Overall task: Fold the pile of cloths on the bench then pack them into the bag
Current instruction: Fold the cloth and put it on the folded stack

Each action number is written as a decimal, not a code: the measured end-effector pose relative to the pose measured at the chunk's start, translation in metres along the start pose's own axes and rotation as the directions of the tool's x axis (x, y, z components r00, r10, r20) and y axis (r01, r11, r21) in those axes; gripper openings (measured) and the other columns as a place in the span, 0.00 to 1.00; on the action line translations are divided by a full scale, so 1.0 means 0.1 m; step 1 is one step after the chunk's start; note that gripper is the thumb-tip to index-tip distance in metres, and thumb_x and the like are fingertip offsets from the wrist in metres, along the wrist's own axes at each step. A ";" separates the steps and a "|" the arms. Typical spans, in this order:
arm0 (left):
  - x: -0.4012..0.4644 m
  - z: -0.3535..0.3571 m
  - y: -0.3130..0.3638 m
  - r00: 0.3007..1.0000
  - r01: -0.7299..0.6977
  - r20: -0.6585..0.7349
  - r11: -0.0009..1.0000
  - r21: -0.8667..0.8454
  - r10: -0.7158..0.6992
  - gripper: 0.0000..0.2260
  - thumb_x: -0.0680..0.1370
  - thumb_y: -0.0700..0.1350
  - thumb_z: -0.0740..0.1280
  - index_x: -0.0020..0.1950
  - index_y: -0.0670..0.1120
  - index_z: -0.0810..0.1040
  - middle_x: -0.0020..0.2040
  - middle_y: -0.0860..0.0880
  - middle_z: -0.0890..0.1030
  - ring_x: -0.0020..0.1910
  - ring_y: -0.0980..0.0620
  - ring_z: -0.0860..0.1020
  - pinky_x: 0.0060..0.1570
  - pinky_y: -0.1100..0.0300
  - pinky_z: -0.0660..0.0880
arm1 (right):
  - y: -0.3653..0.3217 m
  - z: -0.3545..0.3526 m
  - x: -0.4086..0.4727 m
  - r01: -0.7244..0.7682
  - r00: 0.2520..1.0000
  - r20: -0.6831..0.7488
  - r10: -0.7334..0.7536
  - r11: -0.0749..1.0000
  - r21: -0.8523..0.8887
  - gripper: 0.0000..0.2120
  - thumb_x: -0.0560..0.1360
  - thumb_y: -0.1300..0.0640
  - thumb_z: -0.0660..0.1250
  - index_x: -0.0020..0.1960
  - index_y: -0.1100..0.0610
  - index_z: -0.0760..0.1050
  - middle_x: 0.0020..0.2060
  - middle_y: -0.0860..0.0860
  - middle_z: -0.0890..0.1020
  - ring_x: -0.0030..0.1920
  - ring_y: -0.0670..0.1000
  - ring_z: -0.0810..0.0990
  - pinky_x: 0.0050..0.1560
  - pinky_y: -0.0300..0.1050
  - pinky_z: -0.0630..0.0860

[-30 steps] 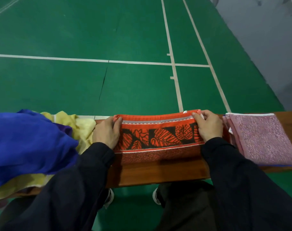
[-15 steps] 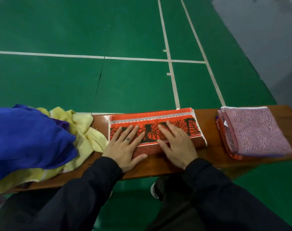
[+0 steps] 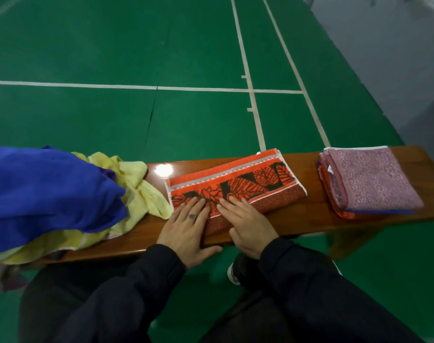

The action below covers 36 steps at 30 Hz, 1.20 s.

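Both hands lie flat, fingers straight: left hand and right hand press the orange towel at the tabletop's centre; folded stack at three o'clock, unfolded pile at nine.

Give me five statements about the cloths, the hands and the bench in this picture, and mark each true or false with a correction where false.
1. Both hands lie flat on the orange leaf-patterned towel. True; left hand, right hand.
2. The blue cloth sits folded on the stack at the right end. False: it lies unfolded on the left pile, over the yellow cloth.
3. A pink cloth tops the folded stack. True.
4. The orange towel hangs in the air. False: it lies on the bench.
5. The bag stands on the bench. False: no bag is in view.
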<state>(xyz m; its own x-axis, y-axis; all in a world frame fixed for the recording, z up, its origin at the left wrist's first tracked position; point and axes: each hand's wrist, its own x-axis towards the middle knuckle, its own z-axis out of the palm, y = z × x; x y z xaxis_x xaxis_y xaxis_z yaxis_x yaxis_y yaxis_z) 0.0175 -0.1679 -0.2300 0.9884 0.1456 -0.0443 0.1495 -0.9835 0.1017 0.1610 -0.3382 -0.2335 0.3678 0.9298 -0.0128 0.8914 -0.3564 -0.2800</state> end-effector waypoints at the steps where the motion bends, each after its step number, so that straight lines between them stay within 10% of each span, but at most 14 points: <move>1: -0.08 0.01 -0.07 0.998 -0.045 -0.044 0.999 0.021 0.046 0.41 0.69 0.72 0.67 0.71 0.43 0.73 0.71 0.42 0.73 0.70 0.39 0.72 0.68 0.44 0.71 | 0.04 0.00 -0.03 0.007 1.000 -0.008 -0.007 1.000 0.004 0.31 0.73 0.56 0.53 0.75 0.56 0.71 0.75 0.51 0.72 0.77 0.55 0.67 0.79 0.55 0.59; 8: -0.29 0.13 0.05 0.888 -0.260 -0.376 0.963 0.066 0.265 0.13 0.68 0.39 0.71 0.53 0.45 0.79 0.45 0.46 0.79 0.39 0.45 0.75 0.40 0.51 0.74 | -0.24 -0.04 -0.18 0.096 0.995 -0.007 -0.095 0.994 0.057 0.38 0.67 0.53 0.62 0.78 0.56 0.66 0.75 0.52 0.71 0.77 0.53 0.66 0.80 0.55 0.57; 11: -0.26 0.12 0.31 0.853 -0.358 -0.438 0.929 -0.093 0.285 0.08 0.73 0.41 0.68 0.52 0.43 0.77 0.46 0.45 0.79 0.41 0.45 0.76 0.41 0.52 0.75 | -0.38 0.06 -0.31 0.049 0.997 0.055 -0.055 0.992 0.113 0.46 0.68 0.52 0.69 0.82 0.54 0.54 0.72 0.51 0.72 0.74 0.52 0.67 0.80 0.49 0.53; 15: -0.26 -0.02 0.45 0.866 -0.436 -0.355 0.879 -0.191 0.352 0.24 0.73 0.61 0.68 0.62 0.47 0.77 0.58 0.49 0.79 0.57 0.48 0.76 0.60 0.53 0.71 | -0.20 0.02 -0.49 0.030 0.986 -0.167 0.007 0.976 0.217 0.25 0.66 0.60 0.65 0.63 0.54 0.78 0.51 0.50 0.79 0.53 0.53 0.76 0.66 0.51 0.74; 20: -0.17 0.07 0.12 0.979 -0.202 -0.025 0.974 -0.104 0.201 0.38 0.65 0.50 0.76 0.73 0.51 0.67 0.69 0.49 0.76 0.68 0.45 0.75 0.63 0.44 0.75 | 0.06 -0.34 -0.60 -0.133 0.955 -0.129 0.266 0.776 0.617 0.12 0.70 0.58 0.66 0.51 0.52 0.82 0.47 0.43 0.83 0.50 0.44 0.81 0.54 0.41 0.76; 23: -0.15 0.05 0.12 0.969 -0.225 -0.145 0.952 -0.208 0.198 0.24 0.69 0.43 0.71 0.65 0.49 0.75 0.62 0.48 0.81 0.60 0.44 0.80 0.54 0.47 0.79 | 0.12 -0.43 -0.62 -0.233 0.921 -0.050 0.387 0.648 0.725 0.08 0.74 0.58 0.67 0.45 0.45 0.79 0.41 0.41 0.83 0.46 0.42 0.80 0.51 0.43 0.75; 29: -0.11 -0.29 0.35 0.903 -0.298 -0.420 0.840 -0.453 0.094 0.13 0.75 0.43 0.64 0.57 0.43 0.81 0.55 0.49 0.84 0.56 0.53 0.79 0.67 0.55 0.70 | 0.17 -0.53 -0.63 -0.212 0.770 -0.034 0.637 0.306 0.928 0.09 0.68 0.60 0.62 0.41 0.53 0.80 0.35 0.42 0.84 0.40 0.39 0.79 0.46 0.39 0.76; 32: -0.06 -0.55 0.54 0.908 -0.294 -0.418 0.744 -0.600 0.022 0.11 0.80 0.48 0.63 0.57 0.44 0.80 0.45 0.54 0.81 0.40 0.56 0.77 0.41 0.61 0.73 | 0.19 -0.67 -0.67 -0.134 0.731 -0.082 0.677 0.261 0.956 0.08 0.70 0.62 0.64 0.44 0.55 0.81 0.36 0.42 0.84 0.38 0.38 0.78 0.42 0.35 0.75; 36: 0.37 -0.68 0.68 0.931 -0.119 -0.304 0.617 -0.778 -0.204 0.11 0.82 0.50 0.65 0.62 0.49 0.79 0.50 0.57 0.82 0.46 0.58 0.79 0.44 0.68 0.72 | 0.38 -0.69 -0.62 -0.222 0.610 -0.138 0.780 0.335 0.916 0.06 0.79 0.62 0.69 0.44 0.55 0.81 0.38 0.45 0.86 0.40 0.45 0.82 0.44 0.42 0.78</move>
<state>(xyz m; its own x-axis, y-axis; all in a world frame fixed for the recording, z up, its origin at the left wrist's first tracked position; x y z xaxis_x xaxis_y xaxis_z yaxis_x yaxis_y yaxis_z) 0.0658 -0.2224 -0.1569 0.8980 0.3688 0.2400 -0.0026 -0.5410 0.8410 0.1907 -0.4161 -0.1773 0.9563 0.2767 -0.0942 -0.0254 -0.2422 -0.9699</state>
